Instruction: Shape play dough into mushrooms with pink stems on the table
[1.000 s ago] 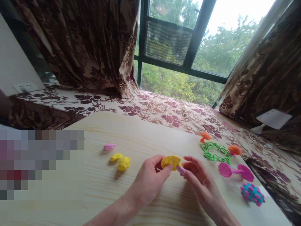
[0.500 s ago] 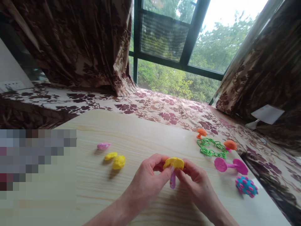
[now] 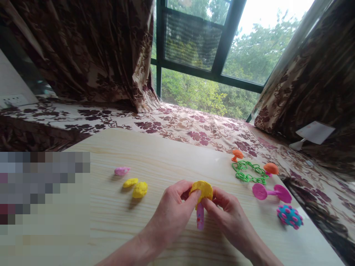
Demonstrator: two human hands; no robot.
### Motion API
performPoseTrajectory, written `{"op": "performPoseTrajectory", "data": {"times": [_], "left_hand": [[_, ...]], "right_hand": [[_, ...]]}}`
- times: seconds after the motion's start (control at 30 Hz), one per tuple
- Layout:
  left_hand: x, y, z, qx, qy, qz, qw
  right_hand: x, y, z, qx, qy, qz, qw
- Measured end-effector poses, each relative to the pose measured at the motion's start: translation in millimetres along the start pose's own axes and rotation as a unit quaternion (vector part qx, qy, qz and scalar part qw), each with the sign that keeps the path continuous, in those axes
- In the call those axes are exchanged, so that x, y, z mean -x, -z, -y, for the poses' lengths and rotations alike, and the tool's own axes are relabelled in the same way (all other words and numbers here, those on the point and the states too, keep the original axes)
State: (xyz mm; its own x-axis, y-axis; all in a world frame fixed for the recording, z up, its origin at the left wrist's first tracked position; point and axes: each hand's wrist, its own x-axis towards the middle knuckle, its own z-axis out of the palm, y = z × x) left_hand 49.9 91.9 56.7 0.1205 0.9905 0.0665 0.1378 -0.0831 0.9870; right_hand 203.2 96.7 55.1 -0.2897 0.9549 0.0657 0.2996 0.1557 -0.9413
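My left hand and my right hand meet over the wooden table, both pinching a clay mushroom. Its yellow cap sits between my fingertips, and its pale purple stem hangs down from the cap to the tabletop. My left thumb and fingers press the cap's left side. My right fingers pinch where cap and stem join.
Two yellow clay lumps and a pink piece lie to the left. At right are a green chain ring, two orange mushrooms, a magenta dumbbell shape and a teal ball with pink dots. A blurred patch covers the table's left.
The purple stem has swung from sideways in my right fingers to hanging straight down under the yellow cap. Both hands have closed in around the cap.
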Motion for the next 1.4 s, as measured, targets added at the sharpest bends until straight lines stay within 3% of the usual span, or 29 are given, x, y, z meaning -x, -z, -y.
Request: {"op": "performPoseTrajectory", "data": {"times": [0.2,0.53,0.7,0.9,1.13,1.3,1.4], "left_hand": [[-2,-0.3,4,0.027,0.013,0.028,0.999],[3,-4.3,-4,-0.004,-0.010,0.029,1.000],[0,-1.9,4,0.024,0.033,0.040,0.998],[0,-2.6,5,0.042,0.042,0.068,0.996],[3,-5.5,0,0.035,0.043,0.054,0.997],[3,-5.3,0,0.024,0.020,0.036,0.999],[1,-4.1,2,0.029,0.036,0.037,0.998]], "right_hand": [[-3,9,-1,0.017,0.034,-0.003,0.999],[4,-3,-3,0.068,0.045,-0.027,0.996],[-1,5,0,0.062,0.015,0.016,0.998],[-4,13,-4,0.055,0.067,-0.017,0.996],[-1,8,-5,0.049,0.049,-0.006,0.998],[2,4,-3,0.087,0.084,-0.050,0.991],[1,4,-5,0.080,0.071,-0.040,0.993]]}}
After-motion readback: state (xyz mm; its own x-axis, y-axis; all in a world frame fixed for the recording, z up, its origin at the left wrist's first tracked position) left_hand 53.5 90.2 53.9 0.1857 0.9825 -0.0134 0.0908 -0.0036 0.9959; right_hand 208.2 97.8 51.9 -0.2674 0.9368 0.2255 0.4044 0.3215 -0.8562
